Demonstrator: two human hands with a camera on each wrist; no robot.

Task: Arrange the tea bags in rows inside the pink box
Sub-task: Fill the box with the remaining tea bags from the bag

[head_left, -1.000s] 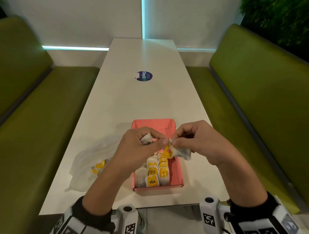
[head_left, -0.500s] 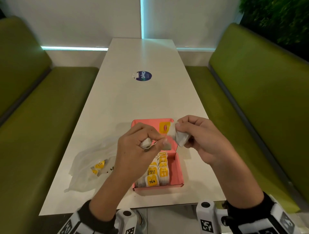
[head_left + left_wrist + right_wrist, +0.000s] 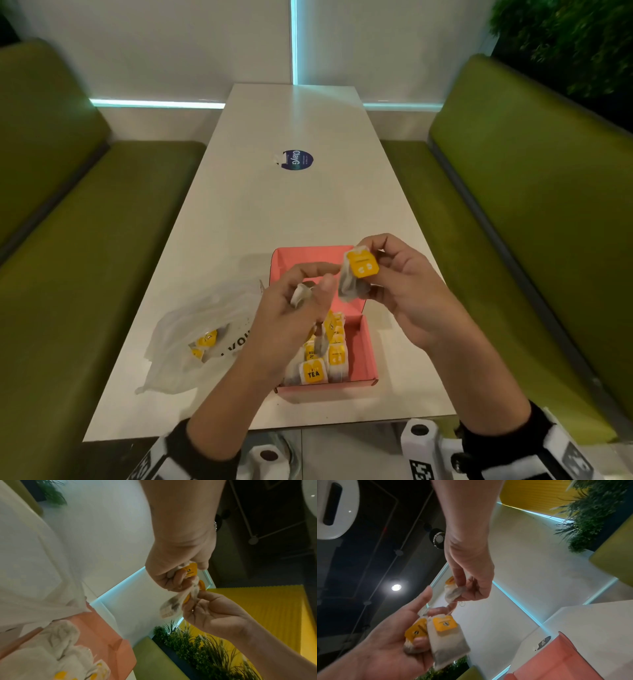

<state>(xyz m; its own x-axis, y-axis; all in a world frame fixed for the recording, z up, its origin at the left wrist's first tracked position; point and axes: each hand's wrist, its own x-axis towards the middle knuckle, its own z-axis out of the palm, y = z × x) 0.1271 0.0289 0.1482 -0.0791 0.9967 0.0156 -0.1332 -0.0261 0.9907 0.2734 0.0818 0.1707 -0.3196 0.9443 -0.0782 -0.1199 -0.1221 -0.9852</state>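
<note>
The pink box (image 3: 369,346) lies open on the white table (image 3: 291,212), with tea bags (image 3: 325,359) standing in rows in its near half. Both hands hover over the box. My right hand (image 3: 383,274) holds a yellow-tagged tea bag (image 3: 359,269) above the far right corner. In the right wrist view this hand (image 3: 388,649) holds two tagged tea bags (image 3: 447,635). My left hand (image 3: 315,284) pinches a crumpled tea bag (image 3: 299,293), which also shows in the left wrist view (image 3: 169,608). A thin string (image 3: 460,604) hangs between the hands.
A crumpled clear plastic bag (image 3: 205,329) with a few more tea bags lies left of the box. A round blue sticker (image 3: 297,159) sits mid-table. Green benches (image 3: 85,257) flank both long sides of the table. The far half of the box shows bare pink floor.
The hands have drawn apart. The right hand rose toward the box's far right corner and turned its tea bag so that the yellow tag faces up. The left hand stayed low over the box.
</note>
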